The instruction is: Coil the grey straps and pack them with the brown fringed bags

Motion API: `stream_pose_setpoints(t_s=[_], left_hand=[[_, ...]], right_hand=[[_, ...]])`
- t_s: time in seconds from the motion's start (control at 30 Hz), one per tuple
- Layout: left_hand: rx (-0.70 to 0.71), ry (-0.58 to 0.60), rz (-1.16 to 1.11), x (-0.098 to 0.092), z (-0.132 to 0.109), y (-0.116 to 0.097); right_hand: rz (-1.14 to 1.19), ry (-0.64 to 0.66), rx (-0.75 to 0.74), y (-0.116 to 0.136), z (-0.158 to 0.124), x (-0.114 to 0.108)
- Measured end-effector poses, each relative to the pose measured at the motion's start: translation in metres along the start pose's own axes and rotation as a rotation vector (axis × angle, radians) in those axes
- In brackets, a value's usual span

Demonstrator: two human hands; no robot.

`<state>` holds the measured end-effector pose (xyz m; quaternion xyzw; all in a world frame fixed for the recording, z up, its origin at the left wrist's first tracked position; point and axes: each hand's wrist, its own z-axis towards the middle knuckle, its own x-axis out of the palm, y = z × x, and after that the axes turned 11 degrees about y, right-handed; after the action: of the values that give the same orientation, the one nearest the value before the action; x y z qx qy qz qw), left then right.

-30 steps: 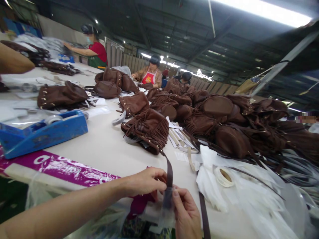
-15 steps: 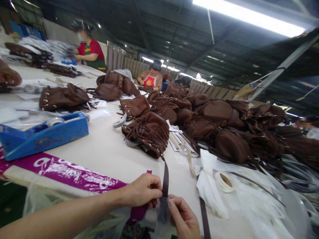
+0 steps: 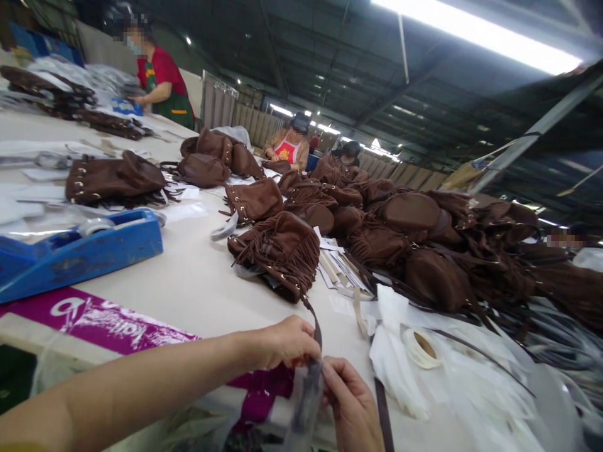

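A brown fringed leather bag [image 3: 277,251] lies on the table, and its brown strap [image 3: 317,320] runs down toward me. My left hand [image 3: 292,342] is closed in a pinch on this strap. Just to its right, my right hand [image 3: 351,398] pinches the top edge of a clear plastic sleeve [image 3: 304,408], with thumb and fingers together. The lower part of the strap shows dark through the plastic. The exact fingertip contact is partly hidden where both hands meet.
A blue tape dispenser [image 3: 85,254] stands at left. Brown bags [image 3: 424,213] are heaped at right, beside a white roll of tape [image 3: 423,349] and crumpled white wrapping [image 3: 396,364]. Purple printed plastic [image 3: 117,320] covers the near table edge. Co-workers [image 3: 164,81] stand across the table.
My left hand has moved slightly up and right along the strap, now closer to my right hand. The strap bends more. A co-worker's hand at far left has left view.
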<state>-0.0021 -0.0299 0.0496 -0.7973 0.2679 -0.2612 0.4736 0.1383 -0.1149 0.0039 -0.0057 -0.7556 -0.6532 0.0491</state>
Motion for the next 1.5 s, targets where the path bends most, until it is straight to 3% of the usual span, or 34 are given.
stream_pose_setpoints(t_s=[0.2, 0.37, 0.53, 0.7, 0.9, 1.07, 1.13, 1.23, 1.3, 1.5], left_hand=[[0.142, 0.036, -0.096, -0.013, 0.001, 0.006], [0.044, 0.152, -0.259, -0.014, -0.004, 0.023], [-0.028, 0.167, -0.358, -0.01, -0.007, 0.034], [-0.027, 0.09, -0.22, -0.012, -0.008, 0.024], [-0.009, -0.02, 0.006, -0.009, 0.0, 0.014], [0.04, -0.023, -0.049, -0.012, 0.008, 0.007], [0.034, -0.008, -0.136, -0.013, 0.007, -0.001], [0.032, -0.022, -0.239, -0.012, 0.007, -0.013], [0.028, -0.045, -0.265, -0.01, 0.008, -0.018], [0.006, -0.057, -0.245, 0.001, 0.011, -0.014]], right_hand=[[-0.154, -0.047, -0.036, 0.014, 0.024, -0.001], [-0.345, -0.082, -0.062, 0.035, 0.051, -0.006], [-0.268, -0.036, 0.0, 0.034, 0.09, -0.005], [-0.218, -0.036, 0.044, 0.033, 0.121, 0.004], [-0.197, -0.059, 0.054, 0.037, 0.13, 0.009], [-0.156, -0.095, 0.088, 0.049, 0.092, -0.008], [-0.07, 0.008, 0.143, 0.052, 0.059, -0.01], [0.127, 0.289, 0.239, 0.043, 0.004, -0.002], [0.156, 0.359, 0.255, 0.031, -0.024, 0.007], [0.408, 0.352, 0.324, 0.009, -0.052, 0.011]])
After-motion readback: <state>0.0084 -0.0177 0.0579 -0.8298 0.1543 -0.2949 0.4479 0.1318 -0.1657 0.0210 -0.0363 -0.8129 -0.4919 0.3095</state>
